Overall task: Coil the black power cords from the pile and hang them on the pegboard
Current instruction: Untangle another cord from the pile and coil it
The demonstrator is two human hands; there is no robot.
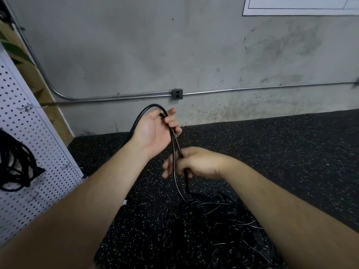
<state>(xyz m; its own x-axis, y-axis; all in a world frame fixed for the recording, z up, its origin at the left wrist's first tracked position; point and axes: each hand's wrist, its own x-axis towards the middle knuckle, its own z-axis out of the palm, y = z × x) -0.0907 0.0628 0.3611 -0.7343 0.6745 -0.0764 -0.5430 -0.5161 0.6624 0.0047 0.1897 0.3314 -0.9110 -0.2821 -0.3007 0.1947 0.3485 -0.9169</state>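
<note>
The black power cord (153,105) was glossy and thin. It arched over the left grip (153,131), whose fingers curled round it. It then ran down doubled through the right grip (194,162), which pinched it, into the tangled pile (209,226) on the speckled black floor (281,152). A white pegboard (29,133) at left carried a hung black coil (15,162). Behind stood a stained grey concrete wall (136,45) with metal conduit (252,89) and an outlet box (176,93).

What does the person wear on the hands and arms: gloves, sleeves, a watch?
Nothing worn is visible. The left hand and the right hand have no gloves, and no ring is visible. The left forearm and the right forearm are bare to the picture's edge: no sleeves, watch or bracelet.
</note>
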